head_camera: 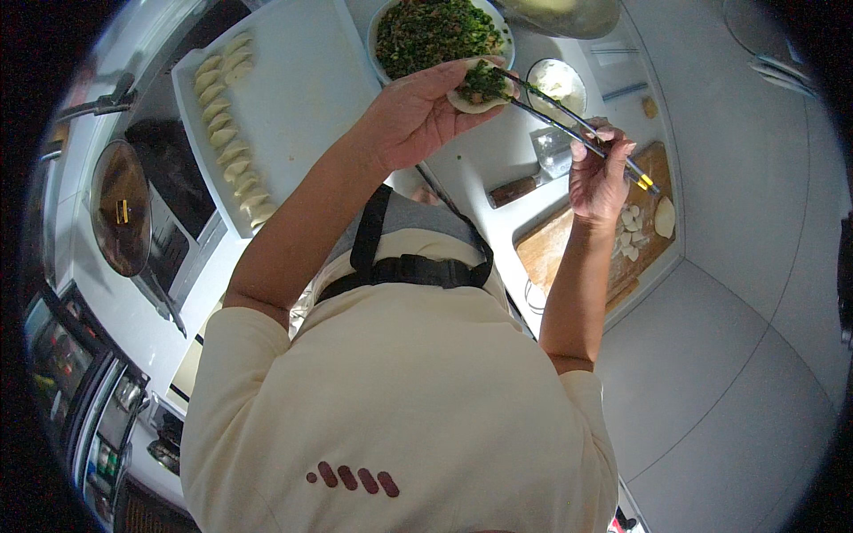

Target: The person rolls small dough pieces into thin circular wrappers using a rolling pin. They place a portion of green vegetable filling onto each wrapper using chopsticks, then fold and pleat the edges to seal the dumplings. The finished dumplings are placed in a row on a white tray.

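Note:
My left hand (pixel 426 113) cups a round dough wrapper (pixel 460 103) that bears a mound of chopped green filling (pixel 481 83). With my right hand (pixel 600 173) I grip a pair of metal chopsticks (pixel 556 120), whose tips touch the filling from the right. Just behind my left hand stands a bowl heaped with green and pinkish filling (pixel 436 33). A small bowl of white flour (pixel 560 83) is behind the chopsticks. Folded dumplings (pixel 220 120) lie in two rows on a white tray (pixel 320 100) to the left.
A cleaver with a wooden handle (pixel 513 191) lies on the counter, left of my right hand. Beyond that hand, a wooden board (pixel 546 243) carries small dough pieces (pixel 628 233) and a flattened dough piece (pixel 664 216). A lidded pan (pixel 121 206) stands at far left; a metal bowl (pixel 566 26) is at the back.

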Demonstrator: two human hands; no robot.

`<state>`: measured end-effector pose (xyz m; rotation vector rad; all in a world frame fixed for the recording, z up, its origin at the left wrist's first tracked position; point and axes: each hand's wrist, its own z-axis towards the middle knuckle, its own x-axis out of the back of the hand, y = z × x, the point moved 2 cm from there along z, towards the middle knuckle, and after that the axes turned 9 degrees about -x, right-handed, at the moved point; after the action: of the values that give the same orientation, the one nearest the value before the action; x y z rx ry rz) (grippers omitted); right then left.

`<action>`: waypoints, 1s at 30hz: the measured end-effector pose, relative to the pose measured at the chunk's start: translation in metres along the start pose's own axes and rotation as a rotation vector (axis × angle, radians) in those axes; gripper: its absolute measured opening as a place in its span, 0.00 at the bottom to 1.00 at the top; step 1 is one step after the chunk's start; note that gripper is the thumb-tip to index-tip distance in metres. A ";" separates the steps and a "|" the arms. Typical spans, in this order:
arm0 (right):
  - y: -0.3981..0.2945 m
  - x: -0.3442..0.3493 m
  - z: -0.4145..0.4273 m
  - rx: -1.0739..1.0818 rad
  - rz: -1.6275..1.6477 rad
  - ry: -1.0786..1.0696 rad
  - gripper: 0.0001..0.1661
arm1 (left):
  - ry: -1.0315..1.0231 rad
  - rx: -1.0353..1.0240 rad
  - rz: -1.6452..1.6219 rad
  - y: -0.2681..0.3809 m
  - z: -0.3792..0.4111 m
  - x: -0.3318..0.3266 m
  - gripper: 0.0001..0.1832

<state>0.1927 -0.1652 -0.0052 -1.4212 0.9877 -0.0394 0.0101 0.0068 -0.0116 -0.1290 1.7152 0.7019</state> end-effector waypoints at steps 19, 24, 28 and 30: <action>0.005 0.004 0.009 0.022 -0.056 -0.044 0.21 | -0.017 0.028 -0.054 0.000 0.004 0.006 0.24; 0.008 0.002 0.013 -0.011 0.015 0.005 0.20 | 0.026 0.035 -0.040 0.003 0.003 0.006 0.25; 0.011 0.002 0.021 -0.034 0.057 0.064 0.20 | 0.036 0.025 -0.030 0.006 0.002 0.011 0.24; 0.010 -0.003 0.024 -0.049 0.090 0.069 0.19 | 0.063 0.020 0.006 0.008 0.001 0.015 0.24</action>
<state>0.1998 -0.1420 -0.0157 -1.4267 1.1154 0.0019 0.0032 0.0175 -0.0226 -0.1333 1.7827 0.6912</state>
